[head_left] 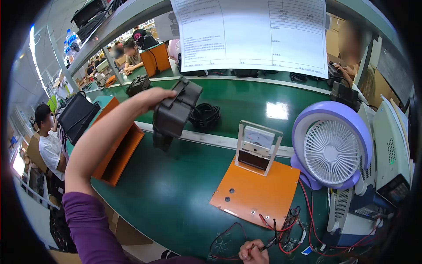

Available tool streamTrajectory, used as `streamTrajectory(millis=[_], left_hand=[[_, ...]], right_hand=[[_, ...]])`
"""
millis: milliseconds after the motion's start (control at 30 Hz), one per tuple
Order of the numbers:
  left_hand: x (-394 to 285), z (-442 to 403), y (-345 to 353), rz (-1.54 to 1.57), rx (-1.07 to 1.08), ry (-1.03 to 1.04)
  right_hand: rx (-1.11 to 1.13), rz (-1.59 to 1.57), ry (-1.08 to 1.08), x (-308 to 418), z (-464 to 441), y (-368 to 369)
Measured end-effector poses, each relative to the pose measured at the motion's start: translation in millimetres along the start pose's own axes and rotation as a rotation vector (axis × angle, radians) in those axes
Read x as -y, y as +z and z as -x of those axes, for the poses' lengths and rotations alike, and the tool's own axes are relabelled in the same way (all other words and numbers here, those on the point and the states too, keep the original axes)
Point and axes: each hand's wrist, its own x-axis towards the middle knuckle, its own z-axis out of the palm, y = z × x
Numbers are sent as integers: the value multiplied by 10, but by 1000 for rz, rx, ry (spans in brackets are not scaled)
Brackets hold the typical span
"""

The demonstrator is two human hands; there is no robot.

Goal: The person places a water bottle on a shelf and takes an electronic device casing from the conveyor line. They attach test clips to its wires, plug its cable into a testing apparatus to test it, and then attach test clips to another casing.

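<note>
- Left hand (154,96), ten o'clock: fingers closed on the upper edge of a boxy black device (175,112), tilted and seemingly raised over the table (176,193).
- Right hand (254,253), toward five o'clock: fingers curled round thin leads (267,247); their tips too small to identify.
- Handling note, device: bulky, probably best gripped round the body, its lower end clear of the pale strip (215,139).
- Handling note, cable: black coil (205,116) just beside the device, attachment unclear; slack advisable, as a snag could tug the housing.
- Handling note, leads: insulated parts are the sensible hold, bare ends apart; the tangle near five o'clock could catch.
- Surface: green table; orange panel (259,193) between four and five o'clock, framed analog meter (257,141) upright at its far edge.
- Also: purple fan (332,147), three o'clock; pale bench instrument (389,143) beyond it; open orange box (116,154), near nine.
- Overhead: printed sheet (250,39), toward one o'clock.
- Room: busy workshop; seated person in white (49,149), nine o'clock; others at ten and two.
</note>
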Motion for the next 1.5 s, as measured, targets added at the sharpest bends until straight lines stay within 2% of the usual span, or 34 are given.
streamTrajectory(millis=[67, 200, 233, 300, 400, 533, 667, 700, 733, 833, 900, 1000, 1067, 1133, 1200, 1267, 1333, 1400, 1467, 1500], left_hand=[[255, 182, 4, 49, 24, -56], [446, 434, 1, -141, 87, -115], [458, 477, 26, -231, 94, -102], [420, 600, 84, -463, 73, -146], [654, 506, 42, -435, 179, -16], [650, 492, 29, -523, 146, -47], [537, 583, 21, -153, 47, -119], [562, 613, 30, -153, 48, -116], [612, 655, 47, 21, 51, -48], [841, 844, 147, 438, 44, 95], [1059, 1042, 275, 750, 7, 171], [1380, 1421, 380, 1108, 15, 261], [1649, 1728, 475, 1222, 57, 327], [1941, 2028, 530, 1410, 10, 278], [2262, 2319, 589, 1500, -12, 218], [2453, 2568, 759, 1427, -101, 153], [2516, 2804, 878, 1330, -53, -19], [2431, 2943, 970, 1160, 67, -156], [2569, 2925, 1058, 1091, 336, -228], [2586, 2894, 1132, 1039, 358, -262]], right_hand=[[-13, 31, -1, -5, -3, 38], [-26, 115, 26, -27, -31, 106], [46, 93, -68, -78, -73, 77], [41, 143, -81, -101, -64, 59], [54, 181, -103, -72, -34, 146], [63, 281, -115, -77, 45, 258], [76, 379, -83, -62, 80, 402], [86, 399, -67, -54, 79, 429], [83, 396, -68, -37, 71, 442], [259, 479, 39, 43, 28, 494], [312, 669, 62, 101, -3, 510], [323, 747, 59, 121, -11, 440], [292, 751, 56, 123, -12, 442], [267, 681, 57, 85, 1, 391], [244, 607, 59, 37, -2, 336], [187, 499, 37, -22, -8, 286], [154, 497, 60, -67, -29, 233], [158, 470, 56, -92, -65, 238], [152, 499, 30, -115, -86, 340], [146, 523, -11, -117, -96, 373]])
